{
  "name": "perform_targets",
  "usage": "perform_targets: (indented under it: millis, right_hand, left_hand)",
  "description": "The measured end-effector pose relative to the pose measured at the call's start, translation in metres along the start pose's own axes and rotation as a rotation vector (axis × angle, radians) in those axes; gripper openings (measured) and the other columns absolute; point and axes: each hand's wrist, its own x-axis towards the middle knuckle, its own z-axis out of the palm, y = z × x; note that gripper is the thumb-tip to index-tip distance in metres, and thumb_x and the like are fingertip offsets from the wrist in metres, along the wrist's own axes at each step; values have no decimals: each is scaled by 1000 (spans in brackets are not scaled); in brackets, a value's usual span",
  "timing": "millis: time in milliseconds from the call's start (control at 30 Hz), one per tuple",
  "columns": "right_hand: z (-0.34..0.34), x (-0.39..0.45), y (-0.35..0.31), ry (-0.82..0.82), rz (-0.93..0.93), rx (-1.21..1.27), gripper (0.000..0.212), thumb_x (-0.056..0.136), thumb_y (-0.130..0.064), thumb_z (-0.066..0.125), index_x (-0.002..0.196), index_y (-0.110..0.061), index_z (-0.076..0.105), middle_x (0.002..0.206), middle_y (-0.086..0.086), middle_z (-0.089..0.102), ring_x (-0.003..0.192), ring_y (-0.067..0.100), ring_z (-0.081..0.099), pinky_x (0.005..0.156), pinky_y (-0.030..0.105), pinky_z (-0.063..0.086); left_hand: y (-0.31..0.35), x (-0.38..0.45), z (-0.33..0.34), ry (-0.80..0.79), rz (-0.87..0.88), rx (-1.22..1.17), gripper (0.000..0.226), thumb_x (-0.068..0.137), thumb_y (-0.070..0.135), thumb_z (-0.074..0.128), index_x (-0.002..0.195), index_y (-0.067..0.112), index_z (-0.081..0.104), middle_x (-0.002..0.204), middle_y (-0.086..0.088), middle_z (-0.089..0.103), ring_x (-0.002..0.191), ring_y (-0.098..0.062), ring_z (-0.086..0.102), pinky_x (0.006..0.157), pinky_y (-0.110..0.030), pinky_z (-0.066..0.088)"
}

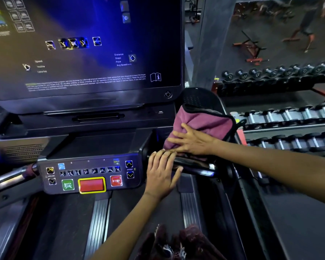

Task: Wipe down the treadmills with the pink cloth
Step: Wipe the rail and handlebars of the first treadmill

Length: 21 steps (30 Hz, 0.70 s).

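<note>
Closest below, dark maroon patterned fabric [186, 243], probably clothing at the knees, hanging over the treadmill belt [139, 212].

Further up, left hand [162, 173] laid flat on the inner end of the glossy black handlebar [195, 167], just right of the control panel [90, 175]. Fingers straight and close together, thumb out to the side, holding nothing.

Just beyond and touching it, right hand [190, 142] pressed palm-down on the pink cloth [201, 122]. Fingers spread wide and straight, not curled round the fabric: pinning, not gripping.

Cloth bunched in loose folds with a dark stitched hem, lying on the console's right wing, between the handlebar and the perforated black tray [195, 96] behind, below the lower right corner of the big screen [83, 44]. Beyond on the right, 2 racks of dumbbells [289, 117].

Handling, as a judgement:
- Looks like microfibre: soft, very light, limp, with no shape of its own.
- Likely to drag well on matte plastic and skate more freely on the glossy bar.
- Not fragile; no harm in firm pressure.
- Prone to creeping and balling up under a flat palm, leaving bare skin on the surface.

Best hold, probably: flat hand over the middle of a folded pad for broad panels; for the bar, wrapped round it with fingers and thumb closed over the fabric. Worth keeping the hem tucked away from the panel's buttons, since START and STOP sit close by.
</note>
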Motion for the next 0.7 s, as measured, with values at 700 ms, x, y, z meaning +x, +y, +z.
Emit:
perform_targets:
  millis: [700]
  right_hand:
    - [-15,-32,33,-92,-101,119,40,71,-34,69,107,-50,64,135,-1,50,118,24,49,92,48,40]
  left_hand:
    - [1,4,0,1,4,-36,47,97,45,31,117,11,56,112,-7,65,115,-23,47,110,-35,20]
